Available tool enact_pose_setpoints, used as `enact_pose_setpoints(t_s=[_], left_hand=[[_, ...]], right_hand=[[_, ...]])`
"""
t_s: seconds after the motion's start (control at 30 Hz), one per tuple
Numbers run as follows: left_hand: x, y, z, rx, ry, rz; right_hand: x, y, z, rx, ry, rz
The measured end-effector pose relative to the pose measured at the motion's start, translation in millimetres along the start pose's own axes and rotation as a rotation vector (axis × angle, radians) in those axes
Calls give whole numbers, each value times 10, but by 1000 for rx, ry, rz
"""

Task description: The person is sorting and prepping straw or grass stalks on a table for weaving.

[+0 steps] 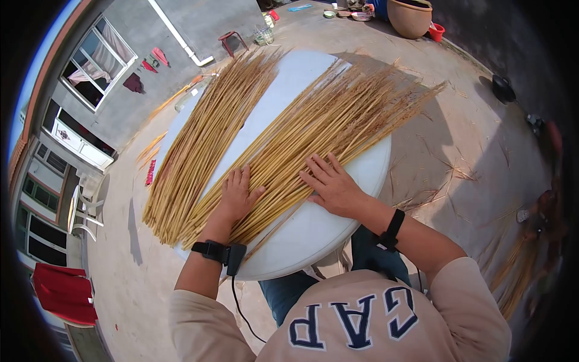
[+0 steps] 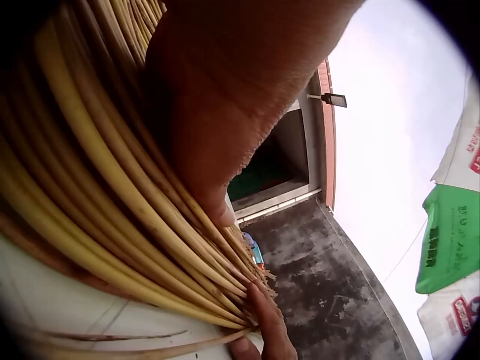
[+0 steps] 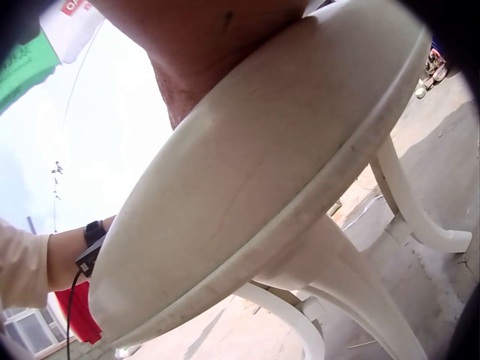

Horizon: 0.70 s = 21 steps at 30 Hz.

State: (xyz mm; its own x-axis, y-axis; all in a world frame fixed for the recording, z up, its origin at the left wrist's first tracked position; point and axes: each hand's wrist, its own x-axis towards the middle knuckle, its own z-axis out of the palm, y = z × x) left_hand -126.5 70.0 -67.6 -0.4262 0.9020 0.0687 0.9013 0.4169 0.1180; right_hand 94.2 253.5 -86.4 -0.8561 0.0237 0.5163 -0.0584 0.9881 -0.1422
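Two bundles of long dry stalks with feathery brown tops lie across a round white table. My left hand rests on the lower part of the right bundle, fingers extended. Farther along its near side, my right hand lies on the same bundle with fingers spread. The left bundle lies apart from both hands. In the left wrist view, stalks run under the left hand, and the right hand's fingertips touch their edge. The right wrist view hides the right fingers behind the tabletop.
A red-brown stool and a large clay pot stand beyond the table. Loose stalks litter the concrete ground at right. A white chair stands at left near the house, and a red cloth hangs nearby.
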Motion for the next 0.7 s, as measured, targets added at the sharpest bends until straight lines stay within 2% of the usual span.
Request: enact_pose_setpoints(t_s=[0.23,0.3,0.37,0.43,0.53,0.7], left_hand=[[-137,121,-104,-187,-38,21],[-34,-15,-164,-211,22,58],[73,-269,-105,-54,86,-72],[114,-542,21,-99,79,-90],[37,-434,11,-44,-150,-264],[-172,-266,-42,-98,-211,-284]], right_hand=[[5,-17,-5,73,2,7],[2,-21,11,82,5,9],[0,-16,20,84,-13,29],[4,-27,-3,80,-12,13],[3,-7,0,76,-3,3],[14,-7,-8,91,-25,2]])
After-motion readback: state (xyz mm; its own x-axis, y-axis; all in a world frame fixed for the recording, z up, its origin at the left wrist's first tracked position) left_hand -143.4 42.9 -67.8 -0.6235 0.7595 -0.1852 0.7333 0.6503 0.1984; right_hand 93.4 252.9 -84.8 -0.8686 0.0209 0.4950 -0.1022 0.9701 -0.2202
